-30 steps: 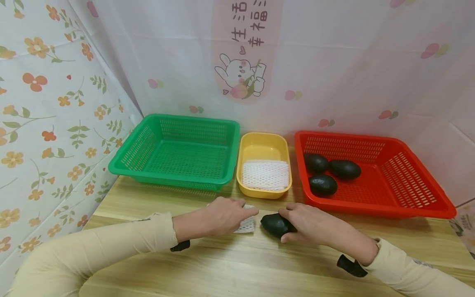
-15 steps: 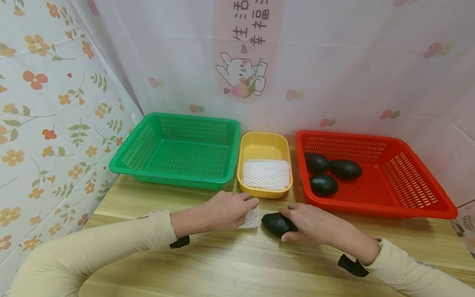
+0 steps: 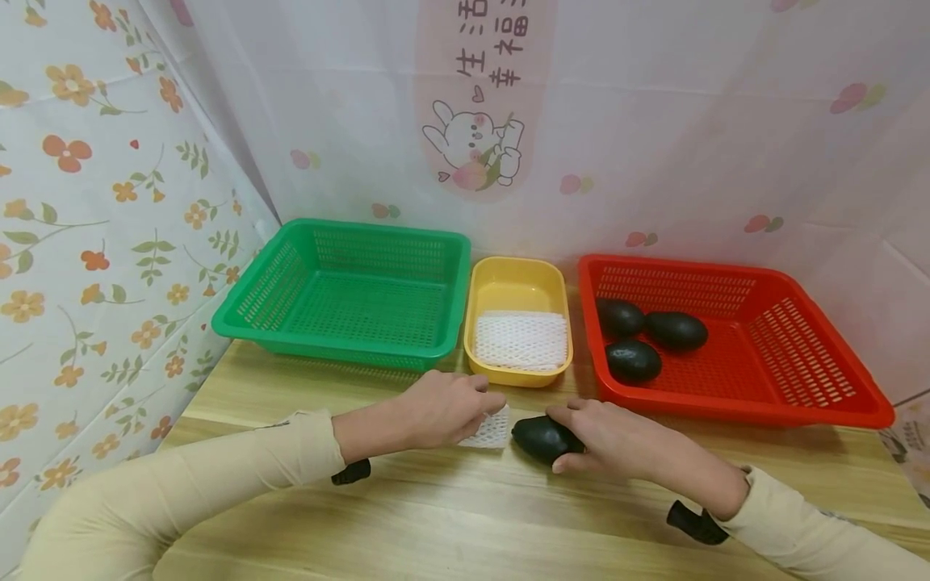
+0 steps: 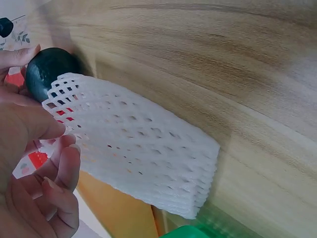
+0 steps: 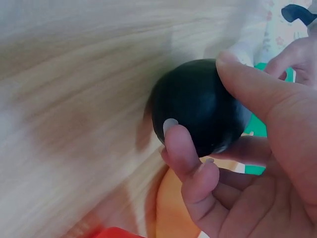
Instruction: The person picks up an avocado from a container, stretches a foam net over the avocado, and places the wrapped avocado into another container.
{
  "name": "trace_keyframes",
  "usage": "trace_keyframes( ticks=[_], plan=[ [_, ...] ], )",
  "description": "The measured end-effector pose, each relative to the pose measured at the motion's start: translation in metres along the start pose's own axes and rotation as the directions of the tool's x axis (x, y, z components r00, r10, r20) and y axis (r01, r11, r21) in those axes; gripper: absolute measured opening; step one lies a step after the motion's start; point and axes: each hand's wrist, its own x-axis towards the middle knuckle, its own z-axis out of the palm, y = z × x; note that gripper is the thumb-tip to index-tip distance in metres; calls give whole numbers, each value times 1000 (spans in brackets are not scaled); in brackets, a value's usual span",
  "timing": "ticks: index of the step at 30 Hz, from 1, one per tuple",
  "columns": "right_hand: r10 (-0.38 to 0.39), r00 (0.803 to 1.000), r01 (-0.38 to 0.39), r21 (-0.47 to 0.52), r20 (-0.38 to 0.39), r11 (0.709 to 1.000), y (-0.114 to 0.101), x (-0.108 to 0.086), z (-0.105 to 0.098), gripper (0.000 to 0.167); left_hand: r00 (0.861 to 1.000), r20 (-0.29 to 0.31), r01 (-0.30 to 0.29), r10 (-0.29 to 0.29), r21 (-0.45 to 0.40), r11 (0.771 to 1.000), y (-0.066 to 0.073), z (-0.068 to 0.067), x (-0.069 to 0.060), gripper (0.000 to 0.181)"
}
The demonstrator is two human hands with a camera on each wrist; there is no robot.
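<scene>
A white foam net sleeve (image 4: 133, 144) lies flattened on the wooden table, its mesh mouth towards the dark avocado. At that mouth the left hand (image 3: 445, 409) pinches the edge between thumb and fingers; from the head view the hand covers most of the sleeve (image 3: 490, 429). The right hand (image 5: 267, 134) grips a dark green avocado (image 5: 198, 106), thumb on one side and curled fingers on the other. In the head view this avocado (image 3: 545, 440) lies on its side, its narrow end pointing at the sleeve, close in front of the right hand (image 3: 613, 436).
Behind the hands stands a yellow tray (image 3: 517, 378) with white foam net sleeves (image 3: 521, 340) in it. A green basket (image 3: 341, 343) is at the left. At the right, a red basket (image 3: 741, 407) holds three avocados (image 3: 676, 331). Patterned cloth hangs behind and at the left.
The left hand has shifted slightly up and its hold at the sleeve's mouth has changed; the sleeve's end has moved a little right, nearer the avocado. The right hand has hardly moved.
</scene>
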Motion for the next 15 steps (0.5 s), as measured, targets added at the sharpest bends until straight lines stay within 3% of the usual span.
trace_keyframes(
  ticks=[15],
  plan=[
    [-12,992,27,114,-129,993,4,1,12,67,1000,19,10,-10,-12,1000,1,3,2,9]
  ],
)
